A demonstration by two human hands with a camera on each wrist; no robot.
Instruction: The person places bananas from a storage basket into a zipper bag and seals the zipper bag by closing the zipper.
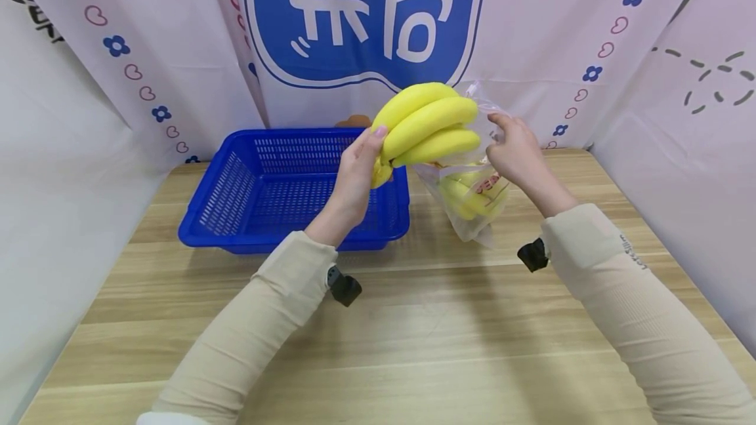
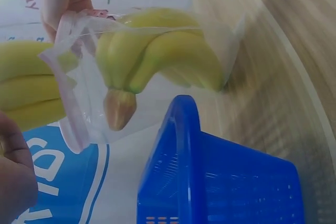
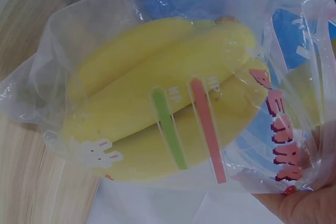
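Upper centre of the frame: your left hand [image 1: 353,172] grips the bananas [image 1: 431,122] by the stem end, their long axis running rightward to tips near the rim of the bag [image 1: 466,218], which your right hand [image 1: 516,149], nearer those tips, pinches; a second bunch [image 2: 176,51] lies inside

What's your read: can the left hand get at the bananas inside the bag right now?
Probably not as things stand: the left hand is holding another banana bunch, and the clear bag, gripped by the right hand, encloses the bagged bananas.
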